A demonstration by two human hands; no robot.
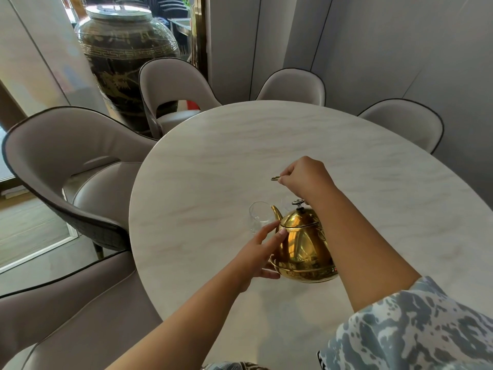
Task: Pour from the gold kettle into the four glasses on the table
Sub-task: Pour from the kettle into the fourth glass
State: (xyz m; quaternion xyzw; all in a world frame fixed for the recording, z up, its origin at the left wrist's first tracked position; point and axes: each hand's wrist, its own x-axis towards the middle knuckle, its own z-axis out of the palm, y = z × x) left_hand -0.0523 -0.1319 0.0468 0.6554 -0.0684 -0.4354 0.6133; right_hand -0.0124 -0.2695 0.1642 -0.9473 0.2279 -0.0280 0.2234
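The gold kettle (304, 247) stands near the front of the round marble table (213, 161), spout pointing left and away from me. My left hand (260, 252) presses on the kettle's left side, fingers along the body below the spout and thumb at the base rim. My right hand (304, 177) is closed above the lid knob on a gold bar, seemingly the kettle's handle, whose tip (274, 178) sticks out to the left. A clear glass (260, 217) stands just left of the spout. A second glass (286, 202) shows faintly behind the spout. Other glasses are not visible.
Grey upholstered chairs ring the table: at the left (66, 161), at the back (173, 84) (293, 86) and at the right (405, 124). A tall dark ornamental jar (125, 54) stands behind the left chairs.
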